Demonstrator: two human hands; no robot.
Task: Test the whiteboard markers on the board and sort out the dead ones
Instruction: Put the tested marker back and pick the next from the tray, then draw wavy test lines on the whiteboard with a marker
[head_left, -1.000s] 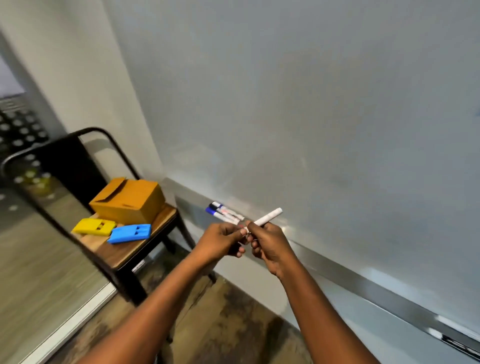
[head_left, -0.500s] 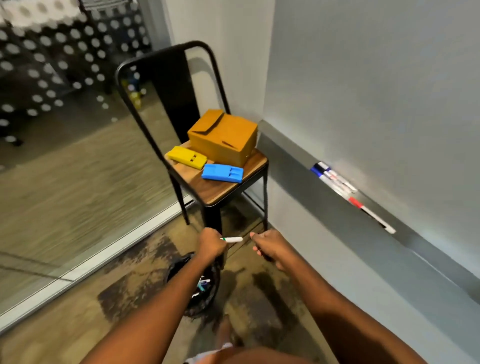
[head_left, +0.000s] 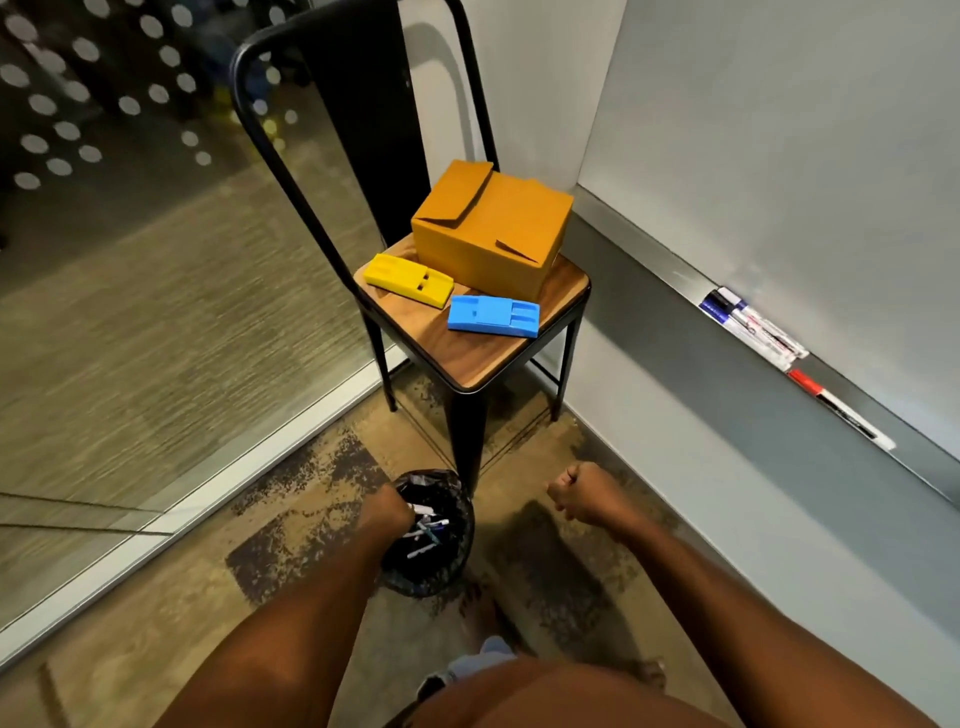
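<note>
Left hand (head_left: 387, 512): reaches down over the near rim of the small black lined waste bin (head_left: 457, 566) on the floor; the fingers are hidden behind the wrist, so whether the grip has let go of a marker cannot be told.
Right hand (head_left: 576, 496): curled into a loose fist above the floor, just right of the bin; nothing shows in its grip.
Bin contents: several discarded markers (head_left: 427, 531), white barrels with blue and dark caps, lying at angles inside.
Step in hand: judged to be the disposal of a dead marker into the bin.
Black metal chair with wooden seat (head_left: 467, 358): stands beyond the bin; it carries an orange cardboard box (head_left: 488, 228) at the back of the seat, a yellow plastic block (head_left: 408, 279) at its left edge and a blue plastic block (head_left: 493, 316) at its front edge.
Grey whiteboard ledge (head_left: 675, 332): along the wall at right; it holds a cluster of white markers with dark blue caps (head_left: 748, 325) and, further along, a red-capped marker (head_left: 836, 408).
White board (head_left: 779, 130): above the ledge, no marks visible.
Next move: judged to call for straightening up, turning right to the ledge and lifting one untested marker.
</note>
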